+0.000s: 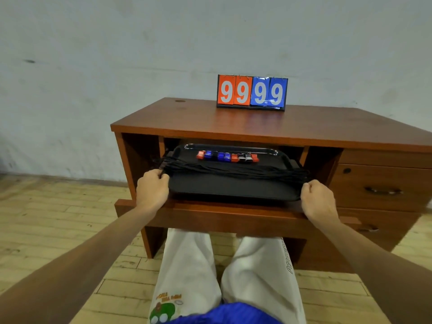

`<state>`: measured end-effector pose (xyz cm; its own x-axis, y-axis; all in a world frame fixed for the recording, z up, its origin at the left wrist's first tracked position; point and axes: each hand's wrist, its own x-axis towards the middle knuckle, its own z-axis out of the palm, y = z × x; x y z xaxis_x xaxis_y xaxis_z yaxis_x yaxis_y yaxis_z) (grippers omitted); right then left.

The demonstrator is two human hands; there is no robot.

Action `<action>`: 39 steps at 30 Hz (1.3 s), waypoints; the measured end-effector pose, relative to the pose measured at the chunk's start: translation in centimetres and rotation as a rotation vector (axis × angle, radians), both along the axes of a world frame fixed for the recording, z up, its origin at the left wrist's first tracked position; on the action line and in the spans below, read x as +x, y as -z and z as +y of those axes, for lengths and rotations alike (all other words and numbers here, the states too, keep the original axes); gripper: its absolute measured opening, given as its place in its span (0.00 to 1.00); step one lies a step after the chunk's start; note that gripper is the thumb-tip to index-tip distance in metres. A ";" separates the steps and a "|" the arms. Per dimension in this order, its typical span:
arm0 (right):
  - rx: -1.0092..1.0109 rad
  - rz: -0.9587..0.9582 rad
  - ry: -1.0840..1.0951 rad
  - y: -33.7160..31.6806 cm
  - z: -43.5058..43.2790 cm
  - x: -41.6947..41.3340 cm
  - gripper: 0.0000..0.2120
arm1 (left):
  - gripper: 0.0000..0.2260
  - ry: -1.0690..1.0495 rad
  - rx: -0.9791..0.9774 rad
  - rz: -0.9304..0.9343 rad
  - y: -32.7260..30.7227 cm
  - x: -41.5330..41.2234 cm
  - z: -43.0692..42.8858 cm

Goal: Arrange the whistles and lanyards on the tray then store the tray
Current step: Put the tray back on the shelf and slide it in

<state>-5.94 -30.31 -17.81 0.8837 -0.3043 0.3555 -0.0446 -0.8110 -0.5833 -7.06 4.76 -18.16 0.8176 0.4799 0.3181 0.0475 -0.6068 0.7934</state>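
A black tray (233,189) lies on the pull-out shelf (233,212) under the desk top. Several red, blue and black whistles (226,156) stand in a row along its far side. Black lanyards (233,170) stretch across the tray's middle, their ends hanging over both sides. My left hand (153,187) grips the tray's left edge together with the lanyard ends. On the tray's right edge my right hand (316,198) is closed, over the lanyards there.
The wooden desk (257,123) carries a flip scoreboard (252,92) showing 9999 at the back. Drawers (383,183) with handles sit to the right of the shelf. My knees in white trousers are under the shelf. Wooden floor lies around.
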 end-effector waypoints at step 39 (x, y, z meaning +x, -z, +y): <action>-0.220 0.039 -0.243 -3.9 4.2 6.1 0.08 | 0.10 0.393 0.549 0.280 -7.6 4.5 -3.8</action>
